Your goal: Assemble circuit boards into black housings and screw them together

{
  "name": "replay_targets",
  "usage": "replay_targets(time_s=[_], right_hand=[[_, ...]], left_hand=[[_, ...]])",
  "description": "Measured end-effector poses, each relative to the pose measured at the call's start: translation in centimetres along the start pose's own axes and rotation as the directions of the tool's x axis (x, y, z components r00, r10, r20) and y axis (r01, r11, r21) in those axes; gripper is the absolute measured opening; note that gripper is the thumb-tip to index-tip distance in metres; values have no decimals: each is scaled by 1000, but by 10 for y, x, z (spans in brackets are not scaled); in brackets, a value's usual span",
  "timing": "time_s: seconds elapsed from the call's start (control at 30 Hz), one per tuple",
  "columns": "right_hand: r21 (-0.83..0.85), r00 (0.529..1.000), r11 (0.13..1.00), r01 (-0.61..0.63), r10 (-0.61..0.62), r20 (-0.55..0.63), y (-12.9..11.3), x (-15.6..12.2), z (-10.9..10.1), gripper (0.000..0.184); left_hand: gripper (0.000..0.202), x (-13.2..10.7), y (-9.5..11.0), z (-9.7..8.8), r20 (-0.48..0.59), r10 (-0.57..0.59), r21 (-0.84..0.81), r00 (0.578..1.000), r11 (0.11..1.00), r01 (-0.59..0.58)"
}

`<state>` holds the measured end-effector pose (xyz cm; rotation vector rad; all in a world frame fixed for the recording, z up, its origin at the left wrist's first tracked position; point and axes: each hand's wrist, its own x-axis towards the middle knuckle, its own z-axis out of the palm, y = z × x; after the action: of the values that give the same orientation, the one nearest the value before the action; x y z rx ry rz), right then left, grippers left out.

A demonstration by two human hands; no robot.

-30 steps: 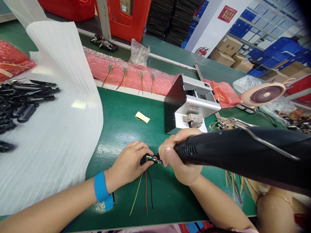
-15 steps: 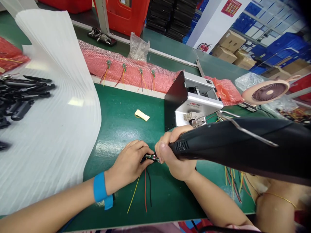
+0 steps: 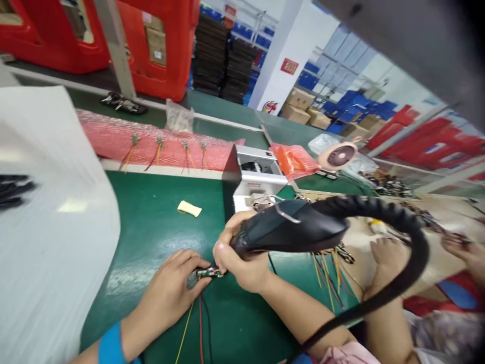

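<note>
My left hand [image 3: 172,283], with a blue band at the wrist, pinches a small circuit board [image 3: 206,273] between thumb and fingers. Yellow, red and black wires [image 3: 200,323] trail from it toward the bench's front edge. Wrapped round the front end of a black electric screwdriver [image 3: 280,227] is my right hand [image 3: 242,258], just right of the board. The tool has a metal hanging loop and a thick black cord; its tip is hidden by my fingers. Beyond the hands stands a silver and black box-shaped machine [image 3: 257,177].
White foam sheet [image 3: 56,242] covers the left, with black parts [image 3: 15,191] on it. Several wired boards lie on pink bubble wrap [image 3: 151,141] behind. A yellow scrap [image 3: 189,208] lies mid-bench. Wire bundles [image 3: 329,278] and another person's hand [image 3: 388,258] are at right.
The view has tilted up and turned right, so things sit lower and further left. The screwdriver's cord now shows. Both hands keep their holds, close together.
</note>
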<state>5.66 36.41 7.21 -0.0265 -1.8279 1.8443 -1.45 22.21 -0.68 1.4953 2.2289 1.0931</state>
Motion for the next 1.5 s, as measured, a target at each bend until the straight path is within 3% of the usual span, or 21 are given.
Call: replay_targets(time_s=[0.07,0.13,0.2,0.27,0.53,0.77,0.9,1.03,1.23,1.37,1.5], right_hand=[[29,974,980,199,-194,-117,-17,9,-18,24],[-37,880,923,383,-376,-290,-36,21,-37,25],[-141,774,872,469,-483,-410,-50,32,-54,26],[-183,736,855,485,-512,-444,-54,42,-65,27],[-289,809,865,411,-492,-322,-27,60,-71,22],[-157,922,962,225,-262,-285,-38,41,-71,24],[-23,934,977,213,-210,-287,-42,20,-52,23],[-76,927,964,255,-266,-265,-39,17,-42,24],[-231,903,950,211,-280,-326,-14,12,-71,24],[-213,905,965,152,-223,-363,5,2,-89,24],[-176,920,980,90,-149,-361,10,-1,-90,25]], left_hand=[[13,2,-3,1,12,-1,8,1000,1000,1],[14,3,-5,1,9,1,13,1000,1000,-1],[15,4,-6,1,3,3,23,1000,1000,-3],[16,4,-6,0,3,3,37,1000,999,-3],[20,2,-7,-2,24,-6,88,1000,996,4],[21,3,-2,-4,13,0,86,1000,996,-1],[17,3,3,-6,36,-9,39,999,999,8],[17,2,4,-5,59,-31,12,998,999,30],[20,0,1,-4,59,-39,5,998,999,38],[20,2,1,-5,55,-23,35,998,999,21],[18,3,2,-3,42,-16,78,999,997,13]])
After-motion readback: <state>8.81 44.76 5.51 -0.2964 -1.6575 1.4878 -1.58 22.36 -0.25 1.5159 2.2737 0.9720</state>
